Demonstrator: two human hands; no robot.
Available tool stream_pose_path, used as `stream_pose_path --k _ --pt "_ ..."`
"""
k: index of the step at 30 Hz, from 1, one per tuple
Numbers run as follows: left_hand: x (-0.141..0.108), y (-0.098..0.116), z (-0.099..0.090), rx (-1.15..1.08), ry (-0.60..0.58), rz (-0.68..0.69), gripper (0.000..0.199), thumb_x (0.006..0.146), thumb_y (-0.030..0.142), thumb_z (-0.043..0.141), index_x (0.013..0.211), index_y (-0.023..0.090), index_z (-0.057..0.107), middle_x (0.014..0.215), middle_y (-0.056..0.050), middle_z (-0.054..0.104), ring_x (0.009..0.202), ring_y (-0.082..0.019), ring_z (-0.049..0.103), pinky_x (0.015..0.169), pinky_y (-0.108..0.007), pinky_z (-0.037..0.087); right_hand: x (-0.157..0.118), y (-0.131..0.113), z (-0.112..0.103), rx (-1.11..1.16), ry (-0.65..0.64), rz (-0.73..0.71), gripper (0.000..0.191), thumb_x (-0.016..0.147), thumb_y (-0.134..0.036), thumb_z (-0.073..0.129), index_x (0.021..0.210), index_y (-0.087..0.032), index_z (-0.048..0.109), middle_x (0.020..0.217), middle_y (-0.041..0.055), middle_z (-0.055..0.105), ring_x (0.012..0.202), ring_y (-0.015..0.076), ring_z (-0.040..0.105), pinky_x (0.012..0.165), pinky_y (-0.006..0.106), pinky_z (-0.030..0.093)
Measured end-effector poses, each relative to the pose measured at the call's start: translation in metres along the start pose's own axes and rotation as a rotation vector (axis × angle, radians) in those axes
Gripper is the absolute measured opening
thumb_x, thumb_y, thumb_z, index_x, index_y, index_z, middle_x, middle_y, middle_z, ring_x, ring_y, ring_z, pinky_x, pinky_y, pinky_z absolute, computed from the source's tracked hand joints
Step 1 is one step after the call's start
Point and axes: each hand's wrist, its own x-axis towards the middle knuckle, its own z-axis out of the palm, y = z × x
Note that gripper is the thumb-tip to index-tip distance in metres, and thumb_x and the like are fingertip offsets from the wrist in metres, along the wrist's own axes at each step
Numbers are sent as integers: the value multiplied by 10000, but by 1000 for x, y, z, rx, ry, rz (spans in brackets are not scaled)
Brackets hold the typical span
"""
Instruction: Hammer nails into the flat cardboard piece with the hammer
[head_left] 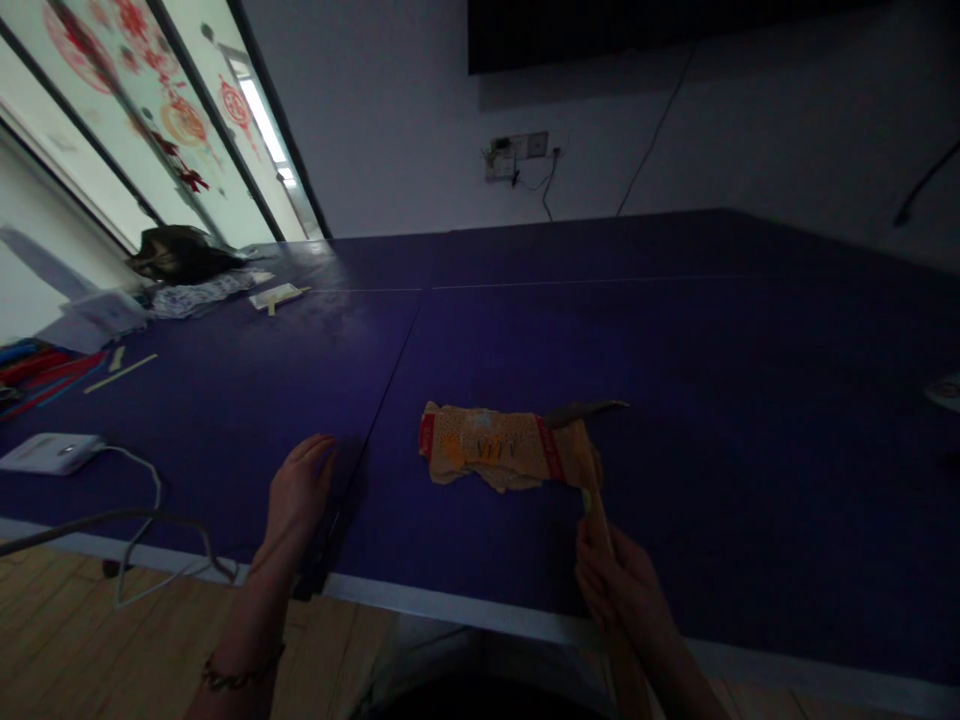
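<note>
Right hand: one, closed round the handle of a hammer; fingers wrapped about the wood. Hammer: wooden handle, dark head with one end curved and pointed, lying crosswise at the upper right end of a layered piece; contact between head and piece cannot be told.

Left hand: one, bare, holding nothing visible; fingers loosely together, slightly bent, well apart from the piece.

Step in hand, as judged: hammer gripped and placed at the piece, left hand not engaged. Next move, as judged: calls for a steady grip on the handle and the left hand kept out of the head's path, or brought over to brace the piece.

Layered piece: tan, probably cardboard; flat on the purple surface, between the hands and beyond them, right of the seam. Edges ragged; a red band near the right, red at the left end; orange patch; pale patch; short row of dark slim marks, perhaps nails, too small to confirm.

Far left: white device, with cable.
</note>
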Motion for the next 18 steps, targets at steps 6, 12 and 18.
stream_pose_path --k 6,12,18 --pt "-20 -40 1 250 -218 24 346 837 222 336 1082 142 566 1198 -128 552 1165 -258 453 962 -470 344 3 3 -5 -9 -34 17 318 680 -449 628 742 -191 452 376 -123 376 219 26 291 223 143 286" --pt "-29 -35 3 290 -226 21 325 849 183 328 1082 196 554 1187 -110 565 1173 -250 442 975 -551 248 3 5 -6 12 5 32 291 688 -432 627 735 -196 463 389 -116 380 228 23 293 232 135 265" --pt "-22 -26 -8 259 -278 31 262 814 178 382 950 182 605 966 -99 650 929 -216 587 812 -349 428 3 2 -2 -10 4 26 313 661 -440 636 724 -193 456 369 -125 371 218 23 283 226 140 278"
